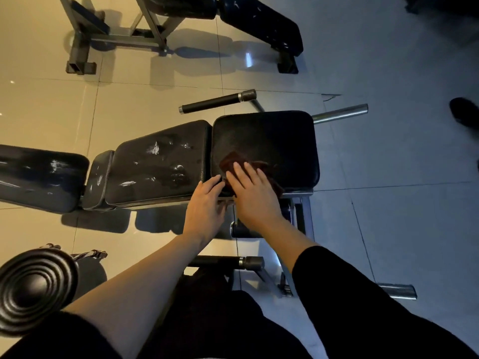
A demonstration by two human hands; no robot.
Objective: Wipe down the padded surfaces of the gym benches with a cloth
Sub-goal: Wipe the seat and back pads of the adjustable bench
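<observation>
At your far left, low in the view, a round black ribbed weight plate [33,286] sits close to your left sleeve. Above it the bench [155,164] runs across the tiled floor [46,104], its long black pads cracked and scuffed with pale marks. Your left hand [207,203] rests at the near edge of the bench, right where the scuffed middle pad meets the square seat pad [272,141]; its fingers are straight and relaxed, touching the pad edge and gripping nothing. Just beside it, your right hand [252,190] lies flat with fingers spread, pressing the dark brown cloth [230,159] onto the near left corner of the seat pad. The cloth shows past your fingertips and under your palm, lying on the pad. Beyond the seat a black-gripped handle [215,102] and a bare metal bar [339,114] stick out from the frame. A second bench [261,22] with a scuffed black pad stands farther off across the top of the view. At the far right edge a dark shoe [464,112] rests on the grey floor.
</observation>
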